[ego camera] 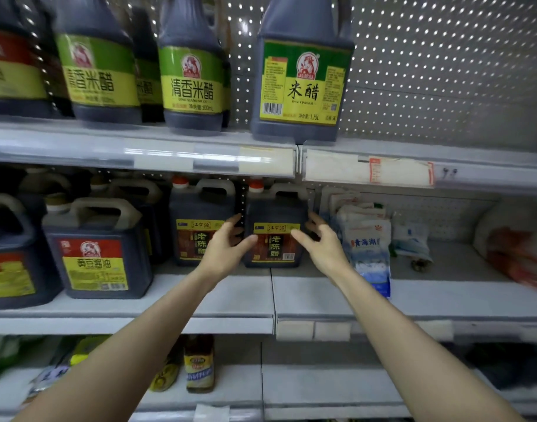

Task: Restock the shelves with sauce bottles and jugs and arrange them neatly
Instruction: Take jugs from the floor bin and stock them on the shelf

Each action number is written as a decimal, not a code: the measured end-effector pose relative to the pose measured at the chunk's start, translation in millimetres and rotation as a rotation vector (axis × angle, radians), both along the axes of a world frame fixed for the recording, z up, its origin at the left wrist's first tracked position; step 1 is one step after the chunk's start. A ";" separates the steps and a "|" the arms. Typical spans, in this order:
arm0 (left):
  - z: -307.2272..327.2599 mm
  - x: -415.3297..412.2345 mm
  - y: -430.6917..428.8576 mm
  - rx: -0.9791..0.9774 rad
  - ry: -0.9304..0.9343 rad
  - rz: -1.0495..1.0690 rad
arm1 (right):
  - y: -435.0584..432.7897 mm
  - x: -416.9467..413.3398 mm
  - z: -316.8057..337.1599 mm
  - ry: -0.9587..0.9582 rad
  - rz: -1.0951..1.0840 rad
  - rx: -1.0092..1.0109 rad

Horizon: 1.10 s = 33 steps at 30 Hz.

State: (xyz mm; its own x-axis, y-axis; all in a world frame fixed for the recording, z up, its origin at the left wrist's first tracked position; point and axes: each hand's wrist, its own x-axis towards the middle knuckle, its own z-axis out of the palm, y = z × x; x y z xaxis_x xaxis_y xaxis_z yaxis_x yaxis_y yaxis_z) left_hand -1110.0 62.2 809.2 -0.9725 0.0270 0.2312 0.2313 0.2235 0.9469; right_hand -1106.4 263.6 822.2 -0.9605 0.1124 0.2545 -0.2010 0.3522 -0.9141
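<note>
A dark vinegar jug (274, 220) with a red cap and a brown-and-yellow label stands on the middle shelf (242, 295). My left hand (227, 246) grips its left side, thumb on the label. From the other side my right hand (320, 242) grips it, thumb on the label too. A matching jug (197, 214) stands just left of it, partly behind my left hand. Farther left is a larger soy sauce jug (96, 254) with a red-and-yellow label.
White salt bags (367, 239) crowd the jug's right side, with a red-and-white bag (517, 254) at far right. The upper shelf (139, 147) carries green-labelled vinegar bottles (191, 71) and a big rice vinegar jug (303, 71). Small bottles (198, 365) stand on the bottom shelf.
</note>
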 end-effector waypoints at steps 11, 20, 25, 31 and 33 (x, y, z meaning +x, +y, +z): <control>64.5 126.7 -67.3 -0.023 0.141 0.002 | -59.1 124.7 66.6 0.079 0.086 0.018; 68.0 213.6 -115.3 0.003 0.180 0.124 | -114.9 189.0 73.5 0.098 0.198 0.010; 11.6 264.2 -139.8 0.023 0.036 0.147 | -139.8 225.1 21.6 0.002 0.236 0.010; -59.8 297.1 -180.3 -0.003 -0.107 0.197 | -177.9 253.4 -58.5 -0.185 0.270 0.001; -90.9 299.2 -196.4 0.028 -0.177 0.176 | -195.2 254.4 -88.5 -0.243 0.284 0.023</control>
State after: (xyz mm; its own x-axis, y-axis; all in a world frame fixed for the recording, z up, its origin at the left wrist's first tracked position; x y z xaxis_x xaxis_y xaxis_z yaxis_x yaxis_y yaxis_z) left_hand -810.7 -134.2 718.2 -0.9871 -0.1503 0.0551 0.0212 0.2184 0.9756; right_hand -852.0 68.5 733.7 -0.9853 -0.1700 0.0149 -0.0719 0.3343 -0.9397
